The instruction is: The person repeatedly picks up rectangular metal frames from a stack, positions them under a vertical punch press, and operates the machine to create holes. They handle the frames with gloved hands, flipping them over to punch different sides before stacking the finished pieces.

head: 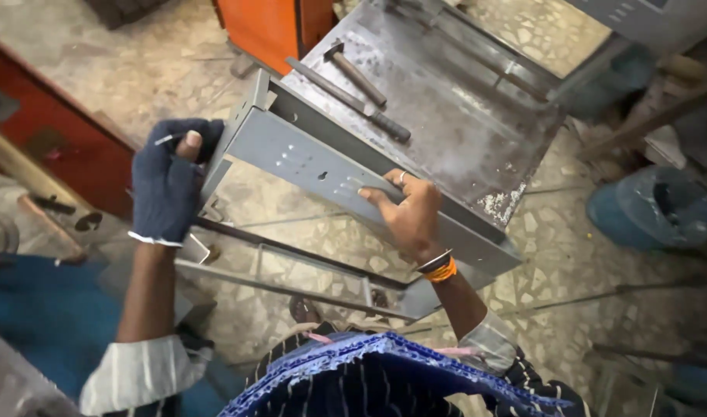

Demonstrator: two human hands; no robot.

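Holding a grey metal channel (346,181) along the near edge of the steel counter (461,131). Left hand (167,181), in a dark glove, has its grip clamped on the channel's left end; bare right hand (410,215) clamped over its top edge, mid-length. Hammer (355,73) and file (350,100) lie on the counter behind. Step looks like positioning; next move calls for steady, level support.

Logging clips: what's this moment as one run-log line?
left hand: gloved, grips channel end | right hand: bare, holds grey metal channel on edge | steel table: hammer, file
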